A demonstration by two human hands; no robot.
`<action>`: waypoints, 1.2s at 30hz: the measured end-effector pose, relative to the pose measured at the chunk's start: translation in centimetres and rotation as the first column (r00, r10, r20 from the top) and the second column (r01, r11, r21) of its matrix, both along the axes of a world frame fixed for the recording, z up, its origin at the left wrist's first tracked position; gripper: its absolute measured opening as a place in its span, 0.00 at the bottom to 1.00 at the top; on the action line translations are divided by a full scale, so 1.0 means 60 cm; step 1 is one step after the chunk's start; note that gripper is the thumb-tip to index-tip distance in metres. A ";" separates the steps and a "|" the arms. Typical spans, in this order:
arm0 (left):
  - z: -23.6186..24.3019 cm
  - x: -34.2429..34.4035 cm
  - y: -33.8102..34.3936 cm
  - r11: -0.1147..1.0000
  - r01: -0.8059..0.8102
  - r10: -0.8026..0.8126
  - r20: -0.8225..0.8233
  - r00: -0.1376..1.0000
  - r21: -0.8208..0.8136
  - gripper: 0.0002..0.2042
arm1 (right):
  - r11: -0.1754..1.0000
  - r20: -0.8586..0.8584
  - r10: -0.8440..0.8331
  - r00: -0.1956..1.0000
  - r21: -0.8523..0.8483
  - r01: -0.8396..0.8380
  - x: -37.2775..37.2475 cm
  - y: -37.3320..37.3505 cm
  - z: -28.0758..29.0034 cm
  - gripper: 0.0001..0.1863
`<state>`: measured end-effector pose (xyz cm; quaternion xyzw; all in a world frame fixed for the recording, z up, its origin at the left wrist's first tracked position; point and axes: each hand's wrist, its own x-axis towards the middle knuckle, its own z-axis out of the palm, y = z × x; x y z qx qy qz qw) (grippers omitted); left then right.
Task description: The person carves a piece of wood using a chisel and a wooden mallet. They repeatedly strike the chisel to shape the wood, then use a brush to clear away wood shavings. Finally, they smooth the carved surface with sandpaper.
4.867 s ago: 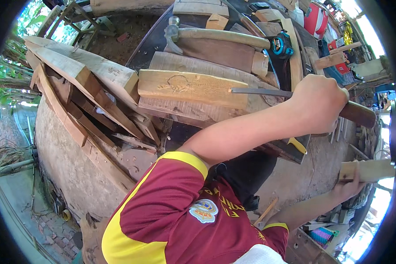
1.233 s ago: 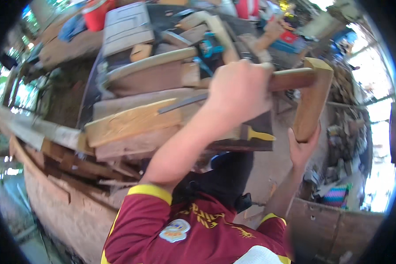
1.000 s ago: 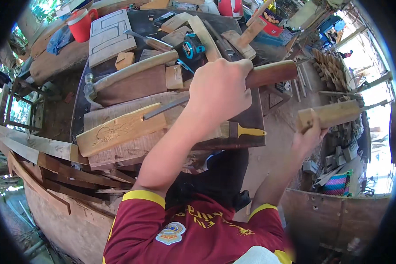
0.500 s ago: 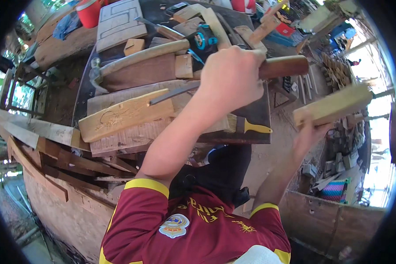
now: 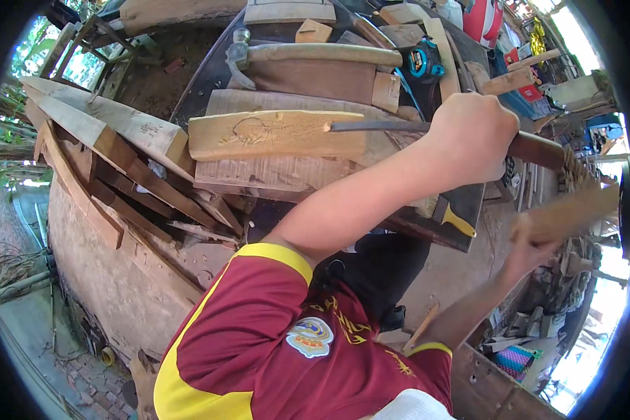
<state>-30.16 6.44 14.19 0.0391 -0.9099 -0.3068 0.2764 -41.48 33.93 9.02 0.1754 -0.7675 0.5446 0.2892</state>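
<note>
My left hand (image 5: 474, 136) is closed around a chisel (image 5: 378, 127), its dark wooden handle sticking out past the fist. The chisel's blade tip touches the right part of a pale, long wooden piece (image 5: 273, 138) with dark curved markings on its face. That piece lies on a wider rough board (image 5: 259, 175) on the workbench. Out to the right, my right hand (image 5: 532, 245) grips a wooden mallet (image 5: 574, 213), blurred by motion and held away from the chisel.
Behind the wooden piece lie a claw hammer (image 5: 322, 53), a blue-and-black tape measure (image 5: 425, 61) and wood offcuts. A yellow-handled brush (image 5: 459, 222) sits at the bench's near right corner. Long timbers (image 5: 133, 126) lean at the left; a woven bag (image 5: 516, 360) stands low right.
The view has swung, so the bench appears farther right and higher. My right hand has carried the mallet outward and lower. The chisel tip stays near the same part of the wooden piece.
</note>
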 end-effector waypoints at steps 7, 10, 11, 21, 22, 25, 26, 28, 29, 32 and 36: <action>0.000 -0.008 -0.009 1.000 0.002 -0.002 -0.017 1.000 0.025 0.10 | 0.872 -0.116 -0.097 0.988 0.468 0.141 -0.040 0.074 0.039 0.30; -0.001 -0.010 -0.007 1.000 0.009 -0.008 -0.022 1.000 0.023 0.10 | 0.974 0.265 0.007 0.964 -0.222 0.054 -0.088 0.094 0.031 0.28; 0.000 -0.011 -0.006 1.000 0.008 -0.007 -0.017 1.000 0.015 0.10 | 0.861 0.385 0.136 0.913 -0.501 0.083 -0.093 0.083 0.030 0.28; -0.004 -0.009 -0.007 1.000 0.008 -0.006 -0.041 0.999 0.027 0.10 | 0.838 -0.012 -0.010 1.000 0.546 0.015 -0.051 0.050 0.030 0.28; -0.003 -0.009 -0.008 0.999 0.013 -0.012 -0.041 0.999 0.033 0.10 | 0.949 0.152 -0.038 0.988 0.316 -0.012 -0.075 0.072 0.013 0.29; -0.006 -0.009 -0.007 0.999 0.017 -0.016 -0.037 0.999 0.039 0.10 | 0.910 0.349 0.200 0.916 -0.413 -0.042 -0.098 0.060 0.006 0.30; -0.007 -0.011 -0.007 0.999 0.012 -0.011 -0.049 0.999 0.032 0.10 | 0.859 0.369 0.238 0.898 -0.511 -0.018 -0.106 0.052 0.010 0.31; -0.009 -0.011 -0.005 0.999 0.013 -0.012 -0.056 0.998 0.031 0.10 | 0.964 0.268 -0.071 0.961 -0.228 0.135 -0.082 0.004 -0.011 0.35; -0.013 -0.007 -0.009 0.999 -0.011 0.013 -0.046 0.999 0.030 0.10 | 0.999 0.200 0.052 0.978 -0.025 -0.048 -0.063 -0.017 -0.020 0.36; -0.010 -0.006 -0.013 0.999 -0.003 0.004 -0.039 0.999 0.033 0.10 | 0.773 -0.143 0.232 0.962 0.628 -0.094 -0.040 0.014 -0.014 0.37; -0.002 -0.005 -0.012 0.999 0.026 -0.026 -0.021 0.999 0.039 0.10 | 0.858 -0.117 0.000 0.993 0.510 0.060 -0.082 0.069 0.016 0.36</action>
